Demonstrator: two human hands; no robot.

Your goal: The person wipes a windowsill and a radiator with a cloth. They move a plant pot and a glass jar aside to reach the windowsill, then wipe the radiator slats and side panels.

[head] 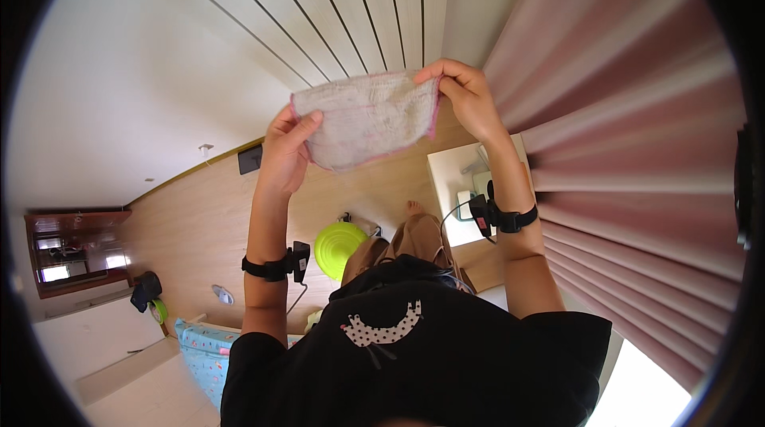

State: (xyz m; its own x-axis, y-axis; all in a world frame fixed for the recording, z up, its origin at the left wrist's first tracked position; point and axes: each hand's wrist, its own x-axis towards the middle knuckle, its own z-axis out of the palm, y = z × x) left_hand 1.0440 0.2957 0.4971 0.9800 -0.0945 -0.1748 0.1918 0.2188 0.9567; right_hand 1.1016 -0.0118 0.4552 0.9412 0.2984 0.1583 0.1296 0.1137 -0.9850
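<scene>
A thin greyish-white cloth (367, 119) with pink stitched edges is stretched out between my two hands, in front of a wall with dark vertical grooves. My left hand (288, 146) pinches its left edge, with the thumb on the near face and the fingers mostly hidden behind. At the cloth's upper right corner, my right hand (463, 95) grips the edge between thumb and fingers. Faint wrinkles and stains show on the fabric. Both forearms wear black straps with small cabled devices.
Below my right forearm stands a white table (448, 173) with small items on it. A lime-green round stool (339, 248) is on the wood floor near my legs. Pink curtains (627, 170) hang at the right. A slipper (223, 294) and a blue patterned bedcover (206, 346) lie at lower left.
</scene>
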